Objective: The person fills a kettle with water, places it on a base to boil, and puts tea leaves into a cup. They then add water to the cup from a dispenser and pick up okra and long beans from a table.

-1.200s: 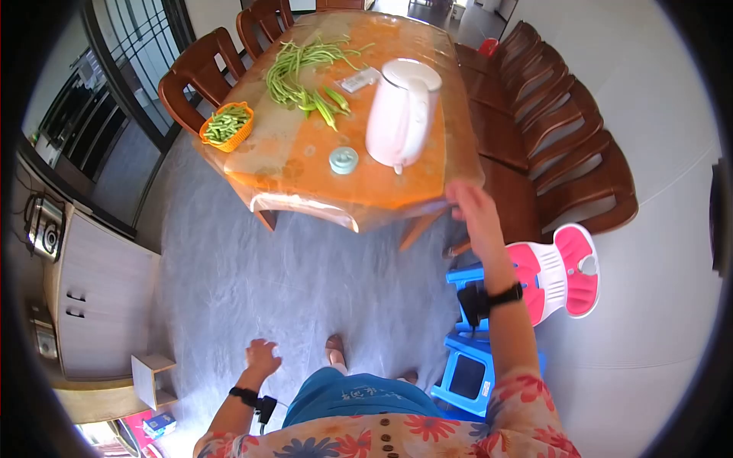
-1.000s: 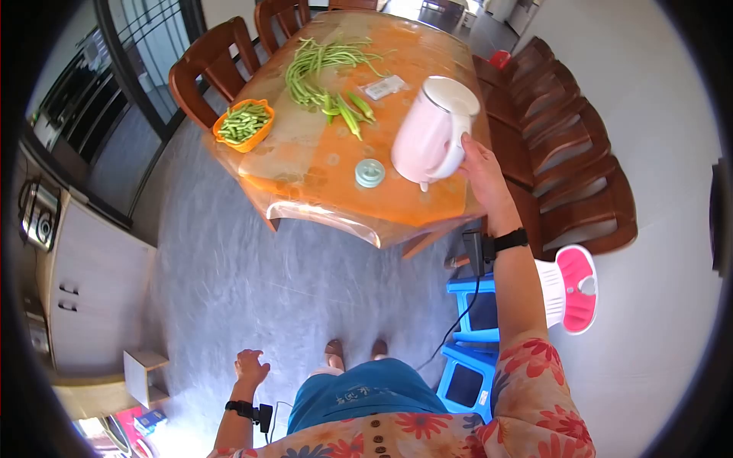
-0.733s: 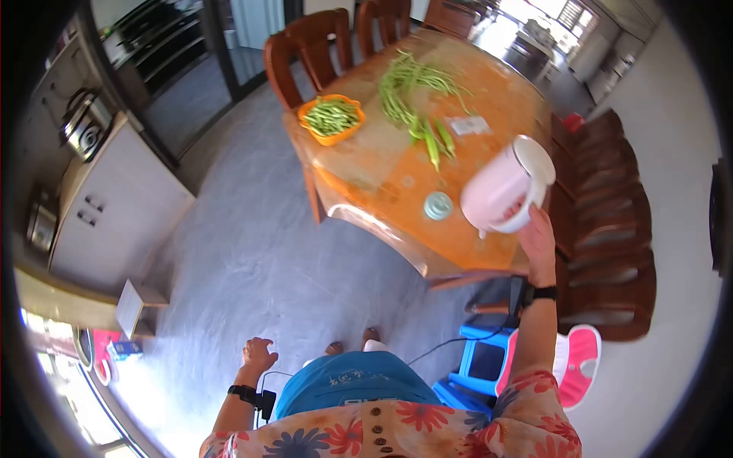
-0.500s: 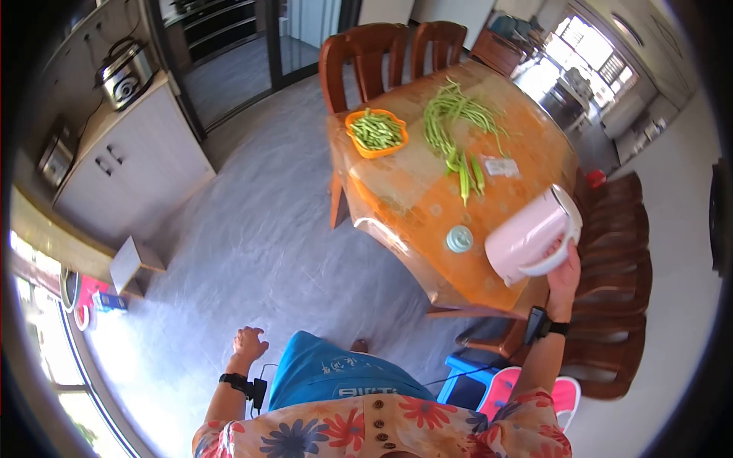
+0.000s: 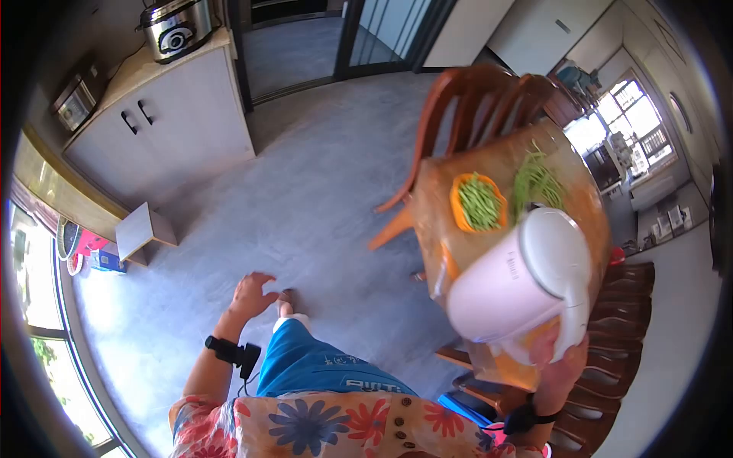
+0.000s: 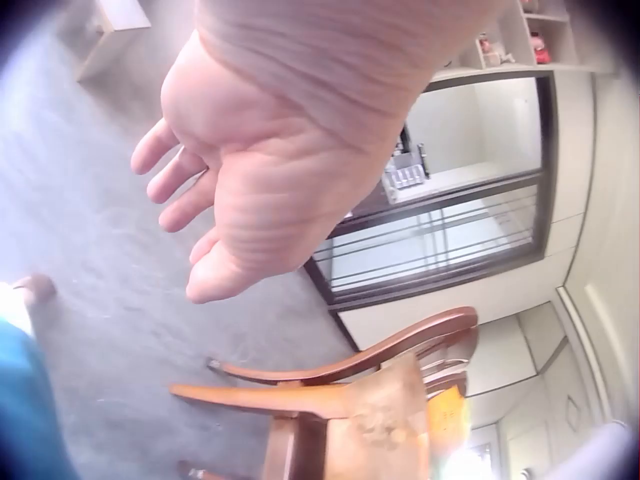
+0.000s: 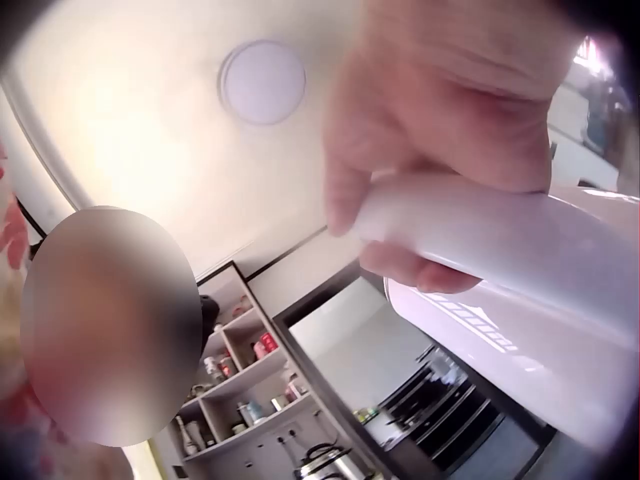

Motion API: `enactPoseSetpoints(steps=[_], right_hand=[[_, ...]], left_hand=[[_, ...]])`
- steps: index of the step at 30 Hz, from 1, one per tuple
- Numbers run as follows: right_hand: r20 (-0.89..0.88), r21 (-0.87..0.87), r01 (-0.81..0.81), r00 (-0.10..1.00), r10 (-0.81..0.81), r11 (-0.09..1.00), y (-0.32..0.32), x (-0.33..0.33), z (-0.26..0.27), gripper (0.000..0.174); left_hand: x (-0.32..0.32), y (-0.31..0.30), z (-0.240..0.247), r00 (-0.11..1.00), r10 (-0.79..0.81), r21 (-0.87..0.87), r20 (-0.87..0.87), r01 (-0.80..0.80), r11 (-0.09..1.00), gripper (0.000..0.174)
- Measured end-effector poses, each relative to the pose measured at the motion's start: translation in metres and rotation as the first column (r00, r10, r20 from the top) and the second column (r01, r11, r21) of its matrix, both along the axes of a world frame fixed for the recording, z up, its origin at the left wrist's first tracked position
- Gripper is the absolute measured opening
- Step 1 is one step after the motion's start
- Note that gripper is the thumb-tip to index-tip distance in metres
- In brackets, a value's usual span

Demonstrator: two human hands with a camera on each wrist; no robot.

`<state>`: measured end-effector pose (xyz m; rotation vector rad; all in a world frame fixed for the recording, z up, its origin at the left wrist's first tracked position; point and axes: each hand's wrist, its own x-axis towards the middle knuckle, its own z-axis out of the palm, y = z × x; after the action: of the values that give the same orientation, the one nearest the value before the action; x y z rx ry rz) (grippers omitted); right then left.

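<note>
In the head view the right hand (image 5: 561,362) grips the handle of a pink kettle (image 5: 500,286), which is tilted in front of the table (image 5: 443,191). The right wrist view shows that hand (image 7: 440,120) with its fingers curled round the white handle (image 7: 500,235). The left hand (image 5: 252,296) hangs over the floor with nothing in it, fingers loosely bent; in the left wrist view this hand (image 6: 270,170) shows an empty palm. Behind the kettle lie an orange basket of cut beans (image 5: 479,202) and long green beans (image 5: 538,179).
Brown chairs (image 5: 458,114) stand behind the table and more chairs (image 5: 622,336) along its right. A pale cabinet (image 5: 172,114) with a metal cooker (image 5: 177,34) is at the upper left. A small box-shaped stand (image 5: 137,229) is on the floor.
The view has swung left, toward the cabinet. The right hand has taken the kettle by its handle, lifted it and brought it nearer the body. The left hand stays empty.
</note>
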<state>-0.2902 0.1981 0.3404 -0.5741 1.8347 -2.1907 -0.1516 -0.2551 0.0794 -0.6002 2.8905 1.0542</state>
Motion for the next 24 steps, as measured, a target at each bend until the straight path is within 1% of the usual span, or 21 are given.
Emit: enactPoseSetpoints(steps=[2, 3, 4, 5, 6, 7, 8, 9, 10, 11, 12, 13, 15, 16, 17, 19, 20, 21, 22, 23, 24], right_hand=[[0.186, -0.009, -0.036, 0.982, 0.037, 0.999, -0.073, -0.012, -0.014, 0.043], [0.273, 0.103, -0.041, 0.962, 0.012, 0.994, -0.112, -0.02, -0.014, 0.044], [0.332, 0.052, -0.154, 0.935, 0.128, 0.987, -0.146, -0.035, -0.025, 0.045], [0.36, -0.006, -0.18, 0.917, 0.171, 0.984, -0.183, -0.045, -0.034, 0.045], [0.397, -0.036, -0.254, 0.884, 0.247, 0.967, -0.211, -0.057, -0.045, 0.045], [0.415, -0.044, -0.254, 0.875, 0.249, 0.966, -0.238, -0.067, -0.052, 0.045], [0.441, -0.059, -0.338, 0.835, 0.328, 0.939, -0.265, -0.078, -0.057, 0.042], [0.463, -0.074, -0.419, 0.789, 0.404, 0.905, -0.288, -0.089, -0.062, 0.039], [0.472, -0.079, -0.42, 0.783, 0.404, 0.904, -0.307, -0.1, -0.066, 0.039], [0.495, -0.053, -0.487, 0.745, 0.447, 0.872, -0.324, -0.113, -0.071, 0.035], [0.512, -0.03, -0.554, 0.706, 0.488, 0.832, -0.342, -0.129, -0.076, 0.032], [0.511, -0.034, -0.554, 0.706, 0.491, 0.832, -0.358, -0.146, -0.081, 0.032], [0.547, -0.064, -0.654, 0.609, 0.575, 0.754, -0.387, -0.184, -0.091, 0.028], [0.538, -0.066, -0.651, 0.615, 0.577, 0.756, -0.402, -0.206, -0.097, 0.028], [0.556, -0.089, -0.669, 0.581, 0.594, 0.738, -0.415, -0.228, -0.105, 0.028], [0.57, -0.129, -0.69, 0.536, 0.623, 0.712, -0.436, -0.269, -0.119, 0.029], [0.576, -0.078, -0.726, 0.526, 0.625, 0.683, -0.449, -0.294, -0.125, 0.029], [0.582, -0.029, -0.758, 0.517, 0.627, 0.652, -0.464, -0.321, -0.126, 0.03], [0.559, -0.041, -0.796, 0.482, 0.675, 0.604, -0.482, -0.348, -0.124, 0.032], [0.55, -0.053, -0.796, 0.48, 0.683, 0.603, -0.497, -0.371, -0.12, 0.032], [0.577, -0.084, -0.795, 0.452, 0.68, 0.6, -0.514, -0.395, -0.115, 0.032]], left_hand=[[-0.044, -0.036, 0.052, 0.989, -0.015, 0.079, -0.15, 0.027, 0.996, 0.033], [-0.063, -0.053, 0.08, 0.981, 0.0, 0.142, -0.195, 0.029, 0.989, 0.032], [-0.08, -0.071, 0.104, 0.974, -0.006, 0.202, -0.226, 0.053, 0.978, 0.035], [-0.097, -0.089, 0.123, 0.966, -0.012, 0.255, -0.26, 0.08, 0.964, 0.04], [-0.114, -0.107, 0.137, 0.97, -0.009, 0.248, -0.245, 0.071, 0.966, 0.04], [-0.131, -0.122, 0.147, 0.955, -0.035, 0.322, -0.296, 0.135, 0.937, 0.047], [-0.148, -0.135, 0.154, 0.934, -0.055, 0.391, -0.354, 0.201, 0.898, 0.056], [-0.165, -0.147, 0.16, 0.938, -0.055, 0.394, -0.342, 0.196, 0.898, 0.056], [-0.182, -0.156, 0.164, 0.943, -0.052, 0.481, -0.328, 0.214, 0.85, 0.061], [-0.199, -0.166, 0.165, 0.947, -0.048, 0.562, -0.318, 0.229, 0.795, 0.066], [-0.217, -0.175, 0.157, 0.948, -0.039, 0.579, -0.317, 0.226, 0.783, 0.065], [-0.235, -0.186, 0.15, 0.948, -0.04, 0.576, -0.316, 0.225, 0.786, 0.065], [-0.273, -0.206, 0.137, 0.966, -0.095, 0.619, -0.24, 0.227, 0.752, 0.063], [-0.292, -0.218, 0.131, 0.968, -0.098, 0.607, -0.23, 0.222, 0.763, 0.061], [-0.312, -0.23, 0.124, 0.967, -0.102, 0.598, -0.234, 0.226, 0.769, 0.061], [-0.349, -0.253, 0.109, 0.994, -0.054, 0.702, -0.092, 0.103, 0.704, 0.057], [-0.37, -0.267, 0.102, 0.994, -0.046, 0.689, -0.097, 0.1, 0.717, 0.057], [-0.389, -0.281, 0.098, 0.999, -0.005, 0.718, -0.048, 0.038, 0.695, 0.056], [-0.409, -0.293, 0.096, 1.0, 0.029, 0.745, 0.008, -0.026, 0.667, 0.054], [-0.428, -0.305, 0.096, 1.0, 0.029, 0.735, 0.011, -0.028, 0.678, 0.054], [-0.449, -0.319, 0.097, 0.998, 0.069, 0.759, 0.011, -0.053, 0.649, 0.055]])
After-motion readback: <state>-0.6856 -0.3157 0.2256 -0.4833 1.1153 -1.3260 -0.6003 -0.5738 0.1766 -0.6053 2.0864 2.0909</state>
